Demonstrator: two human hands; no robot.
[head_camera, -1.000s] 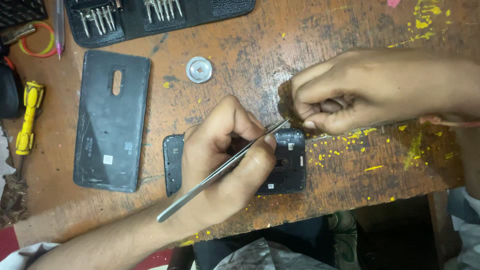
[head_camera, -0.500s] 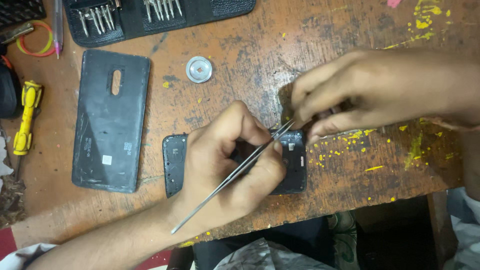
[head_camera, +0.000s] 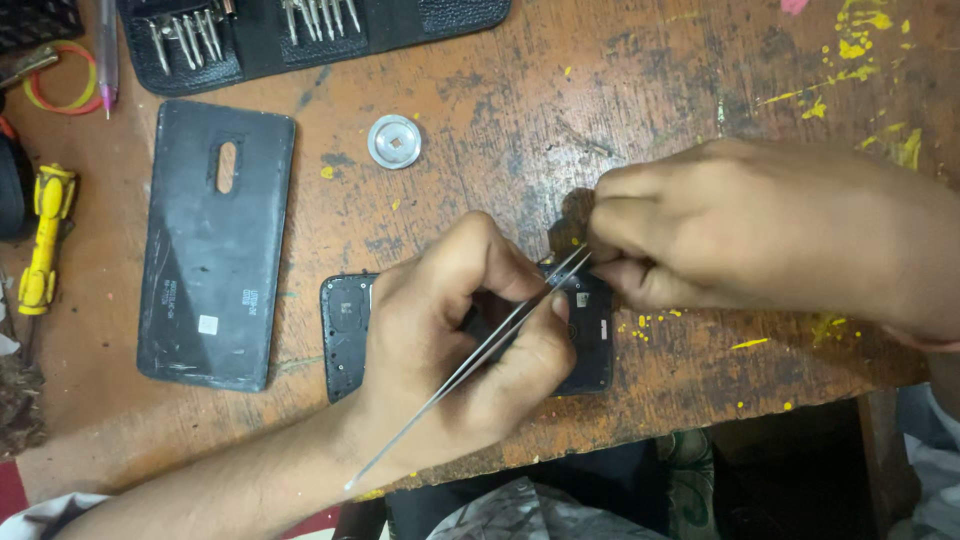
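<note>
An opened black phone body (head_camera: 345, 330) lies on the worn wooden table (head_camera: 500, 120), mostly hidden under my hands. My left hand (head_camera: 450, 340) grips metal tweezers (head_camera: 470, 365), whose tips reach up to the phone's upper right corner. My right hand (head_camera: 740, 230) comes in from the right, its fingertips pinched together right at the tweezer tips. What they pinch is too small to see.
The phone's black back cover (head_camera: 215, 245) lies at the left. A round silver disc (head_camera: 394, 141) sits above the phone. A black case of screwdriver bits (head_camera: 300, 30) runs along the far edge. A yellow tool (head_camera: 45, 240) and a coloured ring (head_camera: 60, 80) lie far left.
The tweezer tips have moved up and right to meet my right hand's fingertips. My right hand has shifted slightly.
</note>
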